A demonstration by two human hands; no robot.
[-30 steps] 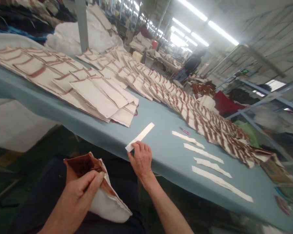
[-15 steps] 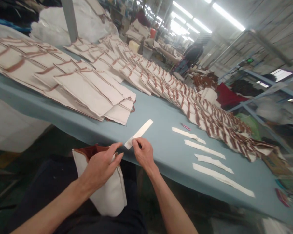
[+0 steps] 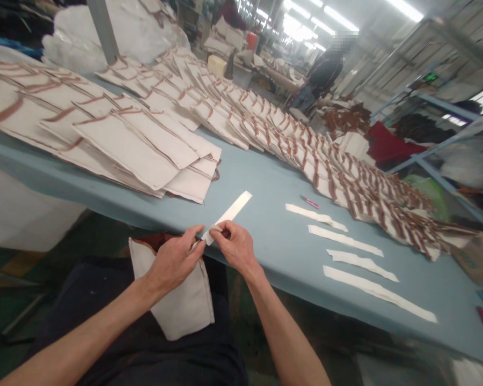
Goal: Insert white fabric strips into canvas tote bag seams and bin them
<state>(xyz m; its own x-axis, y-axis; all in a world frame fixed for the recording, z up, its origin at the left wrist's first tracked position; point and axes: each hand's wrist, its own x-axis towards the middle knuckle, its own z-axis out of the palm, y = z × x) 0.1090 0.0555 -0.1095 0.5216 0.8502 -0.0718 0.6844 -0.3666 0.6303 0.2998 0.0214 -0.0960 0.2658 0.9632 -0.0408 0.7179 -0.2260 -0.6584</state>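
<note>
- Left hand (image 3: 179,256): grip closed on the rim of a cream cloth pouch with reddish-brown lining (image 3: 185,305); pouch hangs mouth up, just off the near edge of a blue-green cloth-covered surface (image 3: 261,187), before the person's dark-clothed lap (image 3: 145,356).
- Right hand (image 3: 237,246): fingertips drawn together in a pinch at the near end of a narrow, flat, off-white strip (image 3: 237,205); what lies between them is too small to tell.
- Strip: lies aslant on the surface, its far end free.
- Handling, as judged: pouch rim best held firm and beside the strip end; pinch light, so the strip neither creases nor skids.
- Clearance: four wavy off-white strips (image 3: 346,239) and a small pink-handled tool (image 3: 309,202) lie well apart, right; best left undisturbed.
</note>
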